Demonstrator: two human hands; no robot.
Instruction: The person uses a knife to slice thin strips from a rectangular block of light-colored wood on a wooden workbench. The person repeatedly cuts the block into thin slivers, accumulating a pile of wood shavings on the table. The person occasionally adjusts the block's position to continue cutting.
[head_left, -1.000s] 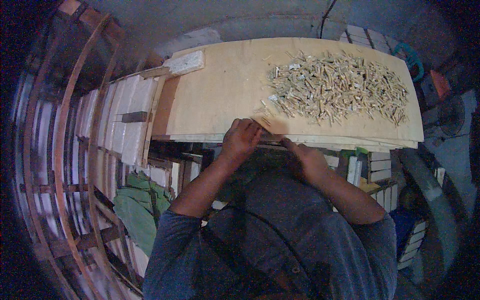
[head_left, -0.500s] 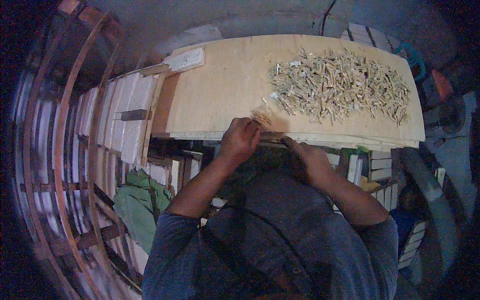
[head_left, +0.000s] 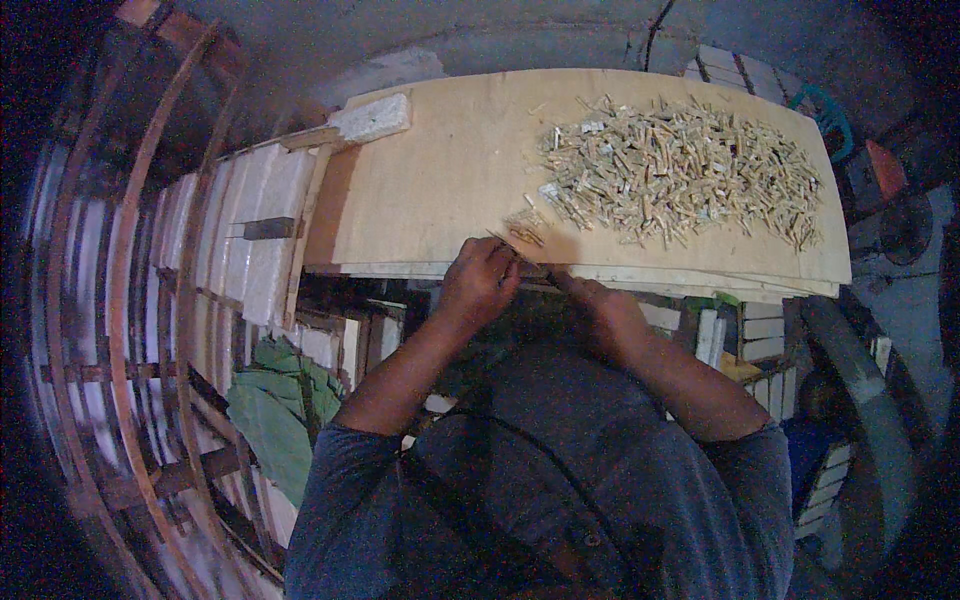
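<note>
My left hand (head_left: 482, 280) is closed at the front edge of a plywood sheet (head_left: 430, 180), pinching a thin wooden stick (head_left: 499, 239) whose tip sticks out past the fingers. Just to its right, my right hand (head_left: 612, 318) is wrapped round a dark narrow tool (head_left: 548, 274) that looks like a knife, pointing toward the left fingers. Where tool and stick meet is too dark to make out. A few cut sticks (head_left: 525, 228) lie just beyond the left fingertips. Farther right spreads a large heap of short wooden pieces (head_left: 690, 175).
A white speckled block (head_left: 370, 119) rests at the sheet's far left corner. Left of it stand pale stacked panels (head_left: 262, 200) and upright wooden bars (head_left: 135, 210). Green cloth (head_left: 280, 415) hangs at lower left. A teal curved object (head_left: 828, 120) is beyond the right end.
The stick's tip now shows beyond my left fingers. My right hand and the tool have shifted slightly left, toward the left hand. The large heap looks unchanged.
</note>
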